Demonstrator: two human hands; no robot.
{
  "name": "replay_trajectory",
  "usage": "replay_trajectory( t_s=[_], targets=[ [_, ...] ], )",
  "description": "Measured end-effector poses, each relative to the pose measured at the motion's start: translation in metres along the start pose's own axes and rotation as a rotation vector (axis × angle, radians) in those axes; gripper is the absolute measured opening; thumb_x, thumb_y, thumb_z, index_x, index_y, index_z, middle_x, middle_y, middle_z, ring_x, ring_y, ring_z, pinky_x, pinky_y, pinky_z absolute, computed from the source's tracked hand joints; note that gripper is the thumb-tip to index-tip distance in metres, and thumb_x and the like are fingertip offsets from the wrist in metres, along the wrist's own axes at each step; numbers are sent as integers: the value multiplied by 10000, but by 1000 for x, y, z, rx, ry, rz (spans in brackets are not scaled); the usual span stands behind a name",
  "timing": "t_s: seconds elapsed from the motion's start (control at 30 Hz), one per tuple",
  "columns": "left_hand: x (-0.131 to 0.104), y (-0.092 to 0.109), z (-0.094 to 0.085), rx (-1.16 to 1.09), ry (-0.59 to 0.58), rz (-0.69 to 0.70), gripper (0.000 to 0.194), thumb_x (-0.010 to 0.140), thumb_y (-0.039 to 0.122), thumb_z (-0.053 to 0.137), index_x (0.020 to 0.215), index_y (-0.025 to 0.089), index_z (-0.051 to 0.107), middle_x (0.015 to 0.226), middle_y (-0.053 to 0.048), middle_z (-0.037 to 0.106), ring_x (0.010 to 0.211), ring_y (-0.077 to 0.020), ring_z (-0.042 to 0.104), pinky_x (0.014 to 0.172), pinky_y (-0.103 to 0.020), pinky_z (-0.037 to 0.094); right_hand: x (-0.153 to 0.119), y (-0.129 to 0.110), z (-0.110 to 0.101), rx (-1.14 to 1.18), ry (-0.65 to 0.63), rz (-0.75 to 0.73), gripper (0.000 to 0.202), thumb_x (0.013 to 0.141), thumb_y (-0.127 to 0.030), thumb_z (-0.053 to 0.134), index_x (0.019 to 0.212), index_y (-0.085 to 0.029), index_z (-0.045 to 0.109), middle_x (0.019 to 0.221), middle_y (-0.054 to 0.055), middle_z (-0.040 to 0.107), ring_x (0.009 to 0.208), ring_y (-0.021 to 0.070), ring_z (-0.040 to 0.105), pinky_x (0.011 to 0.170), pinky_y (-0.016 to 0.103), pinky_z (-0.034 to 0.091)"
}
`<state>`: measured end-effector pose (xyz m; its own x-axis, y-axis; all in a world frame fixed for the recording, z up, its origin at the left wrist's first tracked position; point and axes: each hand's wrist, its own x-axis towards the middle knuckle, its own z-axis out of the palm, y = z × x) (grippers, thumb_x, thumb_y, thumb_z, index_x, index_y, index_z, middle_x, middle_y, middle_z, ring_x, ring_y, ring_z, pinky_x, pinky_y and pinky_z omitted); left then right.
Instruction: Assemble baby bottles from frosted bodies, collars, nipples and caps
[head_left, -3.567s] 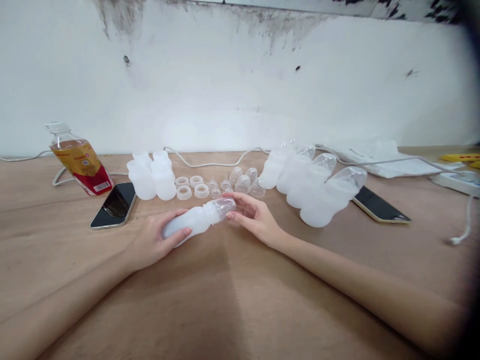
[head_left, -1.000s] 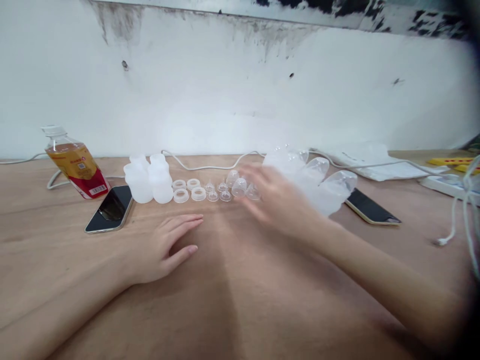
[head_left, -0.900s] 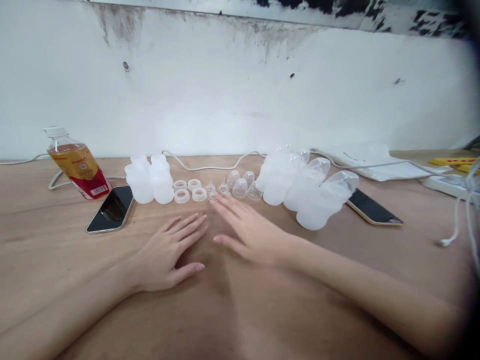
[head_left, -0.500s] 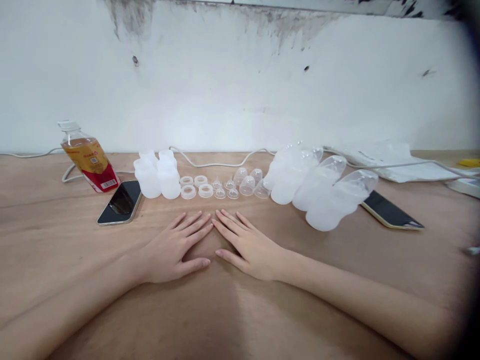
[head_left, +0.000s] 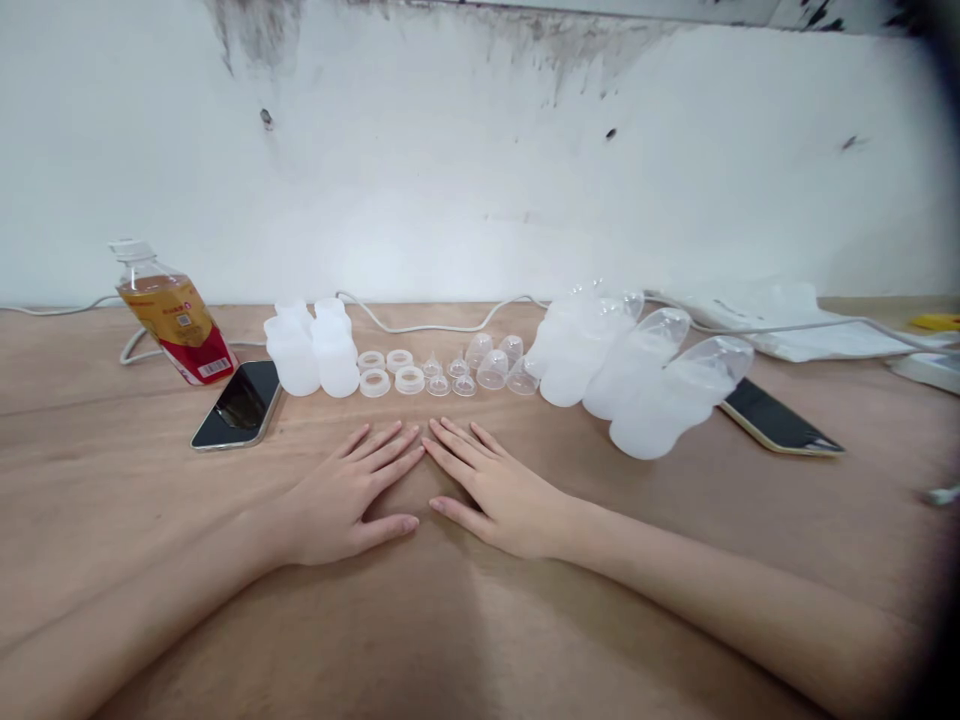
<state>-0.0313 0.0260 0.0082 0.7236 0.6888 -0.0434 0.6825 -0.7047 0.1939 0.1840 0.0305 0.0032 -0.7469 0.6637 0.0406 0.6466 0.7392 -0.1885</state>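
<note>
My left hand [head_left: 349, 505] and my right hand [head_left: 495, 495] lie flat on the wooden table [head_left: 360, 640], fingers spread, holding nothing. Their index fingertips nearly meet. Just beyond the fingers, a row of baby bottle parts runs along the table: white bottle bodies [head_left: 335, 360] on the left, then several clear collar rings [head_left: 409, 380], several clear silicone nipples [head_left: 464, 384] and several transparent dome caps [head_left: 493, 370]. Right of these stand several assembled baby bottles [head_left: 646, 415] with clear caps, partly hiding one another.
A drink bottle [head_left: 180, 320] with a red and yellow label and a dark phone [head_left: 238, 405] are at the left. Another phone [head_left: 780, 415] lies behind the assembled bottles. A white cable [head_left: 435, 330] runs along the wall, near a white plastic bag [head_left: 795, 335].
Both hands stay in place on the table. The whole view has shifted very slightly; no object has visibly moved.
</note>
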Motion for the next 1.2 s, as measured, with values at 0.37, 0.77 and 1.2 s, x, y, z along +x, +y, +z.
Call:
replay_trajectory(
  t_s=[0.37,0.77,1.2],
  targets=[
    [0,2,-1,-2,14,5,665,831,545,310,1360,236,53,1432,-36,91,1310,-250,87,1054,-462,103,0,0,0,13,1,4,629,865,-475,250,1352,-79,201,1412,133,165,1308,243,85,1056,466,134],
    [0,1,-1,-7,5,11,661,832,539,311,1361,234,58,1433,-47,86,1310,-250,79,1055,-474,93,0,0,1,15,18,-7,625,864,-480,245,1353,-93,203,1413,131,180,1309,244,95,1053,469,142],
    [18,-30,0,137,389,-90,428,858,330,343,1208,95,412,1310,-140,389,1204,-244,351,998,-387,300,20,38,-2,-108,477,231,362,858,-251,302,1185,-151,420,1169,129,462,965,232,529,712,349,491]
  ],
)
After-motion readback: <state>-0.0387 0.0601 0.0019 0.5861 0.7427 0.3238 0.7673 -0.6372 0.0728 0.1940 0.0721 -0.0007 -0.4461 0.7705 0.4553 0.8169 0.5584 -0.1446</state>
